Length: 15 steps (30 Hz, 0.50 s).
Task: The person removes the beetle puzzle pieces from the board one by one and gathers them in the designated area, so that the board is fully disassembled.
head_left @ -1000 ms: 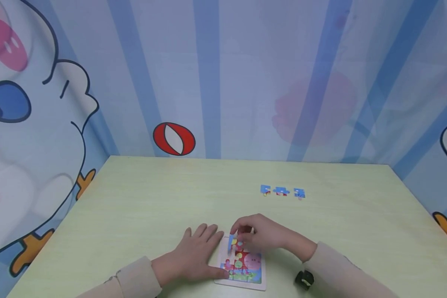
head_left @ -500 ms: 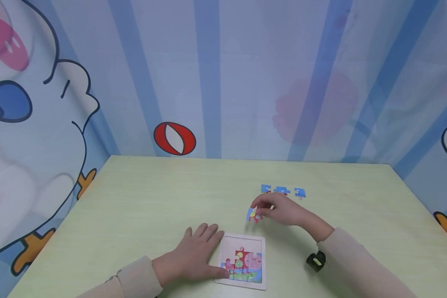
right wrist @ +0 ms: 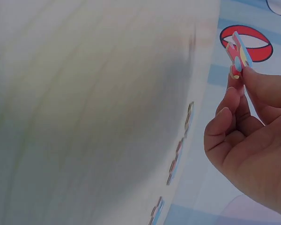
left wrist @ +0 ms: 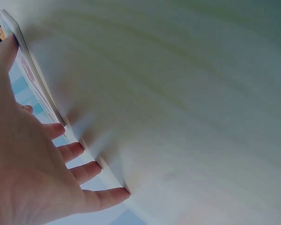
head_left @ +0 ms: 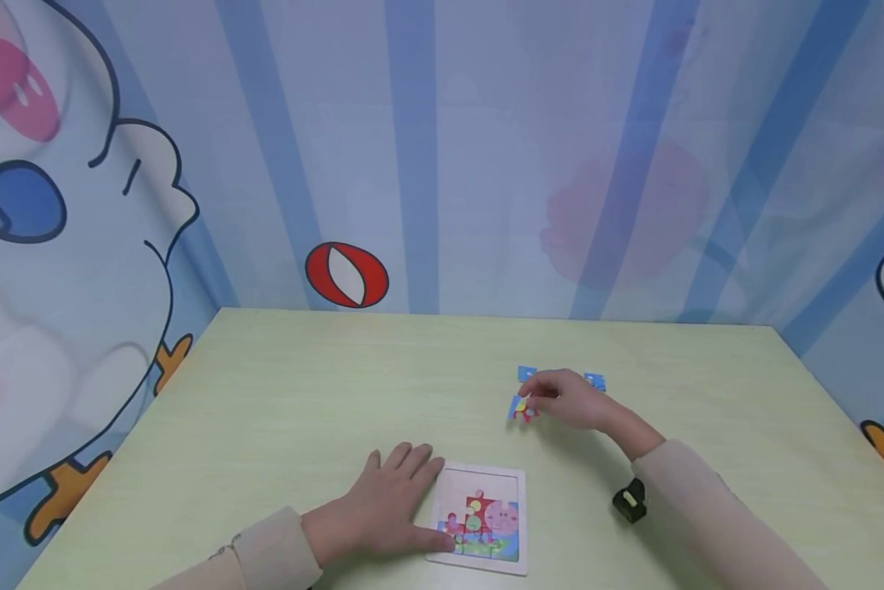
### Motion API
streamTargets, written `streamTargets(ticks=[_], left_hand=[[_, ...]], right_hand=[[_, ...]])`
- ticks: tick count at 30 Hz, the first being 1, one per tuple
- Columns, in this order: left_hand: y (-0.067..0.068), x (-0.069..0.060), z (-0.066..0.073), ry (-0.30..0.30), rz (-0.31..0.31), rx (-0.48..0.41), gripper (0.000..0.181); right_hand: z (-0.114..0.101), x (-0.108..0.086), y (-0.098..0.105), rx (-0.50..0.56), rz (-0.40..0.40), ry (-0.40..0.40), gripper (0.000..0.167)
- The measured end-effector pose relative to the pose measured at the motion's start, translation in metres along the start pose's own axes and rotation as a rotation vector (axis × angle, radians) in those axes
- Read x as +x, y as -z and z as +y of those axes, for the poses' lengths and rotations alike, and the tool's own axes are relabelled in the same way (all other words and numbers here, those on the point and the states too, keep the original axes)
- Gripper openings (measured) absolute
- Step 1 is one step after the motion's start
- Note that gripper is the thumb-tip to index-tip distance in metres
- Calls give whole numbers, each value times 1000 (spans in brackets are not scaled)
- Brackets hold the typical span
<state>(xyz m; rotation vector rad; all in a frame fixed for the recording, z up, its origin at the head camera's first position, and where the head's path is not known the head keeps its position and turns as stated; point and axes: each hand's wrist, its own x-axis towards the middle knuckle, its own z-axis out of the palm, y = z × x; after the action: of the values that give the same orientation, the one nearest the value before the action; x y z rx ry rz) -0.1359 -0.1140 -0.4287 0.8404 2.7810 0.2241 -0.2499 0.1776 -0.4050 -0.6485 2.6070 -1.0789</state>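
My right hand (head_left: 574,400) pinches a jigsaw piece (head_left: 520,409) between thumb and fingers above the table. Red, yellow and light blue show on this piece (right wrist: 239,55) in the right wrist view. Just beyond the hand lie three loose blue jigsaw pieces (head_left: 596,382) in a row, the middle one mostly covered by it. Near me is a white puzzle tray (head_left: 522,524), its lower part filled with joined pieces (head_left: 486,528) showing a pink pig face. My left hand (head_left: 386,510) lies spread beside the tray, the thumb resting on its lower left corner.
The pale wooden table (head_left: 324,393) ends at a blue striped backdrop (head_left: 478,164) with a printed red and white ball (head_left: 346,274). A black device (head_left: 629,501) hangs at the right wrist, below the sleeve.
My right hand has lifted the pinched piece off the tray and carried it away to the right, up to the row of loose pieces. The left hand has stayed put.
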Motion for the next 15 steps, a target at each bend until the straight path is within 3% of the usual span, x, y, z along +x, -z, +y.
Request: streamTargets(ticks=[15], left_hand=[[0,0,0,3,-12,11,101]], right_hand=[[17,10,2,-24,-35,-58,13]])
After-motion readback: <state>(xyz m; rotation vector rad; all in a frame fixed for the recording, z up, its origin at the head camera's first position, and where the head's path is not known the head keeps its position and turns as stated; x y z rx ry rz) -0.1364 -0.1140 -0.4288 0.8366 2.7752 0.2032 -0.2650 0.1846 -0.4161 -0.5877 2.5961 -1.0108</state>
